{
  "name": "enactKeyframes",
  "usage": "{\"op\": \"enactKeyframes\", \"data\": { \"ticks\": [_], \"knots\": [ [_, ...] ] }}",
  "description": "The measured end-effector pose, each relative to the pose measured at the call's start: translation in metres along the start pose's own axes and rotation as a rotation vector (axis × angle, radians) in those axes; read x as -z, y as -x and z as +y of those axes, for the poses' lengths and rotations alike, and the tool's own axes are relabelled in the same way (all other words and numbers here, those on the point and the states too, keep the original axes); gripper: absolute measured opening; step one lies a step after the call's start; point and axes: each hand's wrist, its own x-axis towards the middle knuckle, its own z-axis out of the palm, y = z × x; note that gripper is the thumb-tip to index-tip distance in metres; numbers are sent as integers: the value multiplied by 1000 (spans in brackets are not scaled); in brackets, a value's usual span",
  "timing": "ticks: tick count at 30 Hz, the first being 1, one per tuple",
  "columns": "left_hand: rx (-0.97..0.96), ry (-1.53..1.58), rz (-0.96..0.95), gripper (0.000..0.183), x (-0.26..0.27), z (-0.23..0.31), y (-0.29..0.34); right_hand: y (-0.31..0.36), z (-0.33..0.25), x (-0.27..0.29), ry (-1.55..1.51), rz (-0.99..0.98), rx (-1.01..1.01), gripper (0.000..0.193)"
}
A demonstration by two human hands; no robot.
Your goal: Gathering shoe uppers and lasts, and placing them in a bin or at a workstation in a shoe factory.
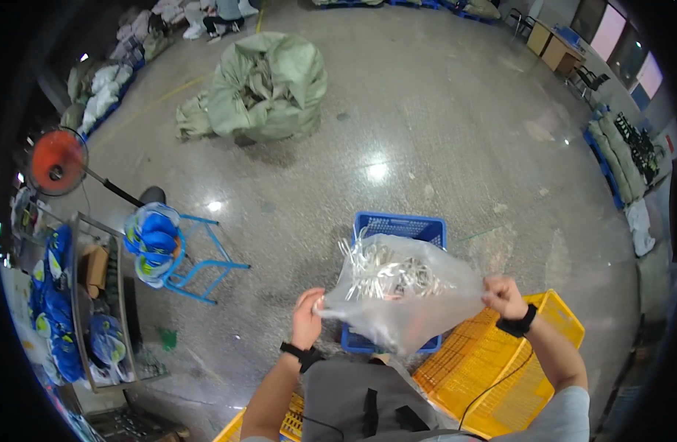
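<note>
A clear plastic bag (383, 317) is stretched wide between my two hands. Inside it lie bundled white cords (397, 276), looking like coiled cables, with several loose ends poking out at the upper left. My left hand (306, 317) pinches the bag's left edge. On the opposite side my right hand (505, 296) grips the right edge. Beneath the bag stands a blue plastic basket (438, 230), mostly covered by it; what the basket holds is hidden. Both wrists wear black bands.
Beside the basket at right is a yellow crate (493, 361); another yellow crate (290, 420) sits lower left. Left stand a blue stool (198, 269) bearing blue packages (158, 239), a shelf rack (81, 295) and an orange fan (57, 162). A large green sack (287, 110) rests ahead.
</note>
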Motion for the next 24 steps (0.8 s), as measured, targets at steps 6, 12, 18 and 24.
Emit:
{"op": "enactKeyframes", "data": {
  "ticks": [6,12,18,24],
  "knots": [
    [-62,77,-126,12,83,98,26,88,-18,-59,45,-147,-52,17],
    [-296,-443,-4,14,164,146,75,107,19,-190,409,-462,-10,22],
    [294,58,34,39,230,154,139,56,-25,-278,455,-632,83,27],
    [255,600,-163,64,251,180,156,36,-32,-312,368,-683,22,22]
  ]
}}
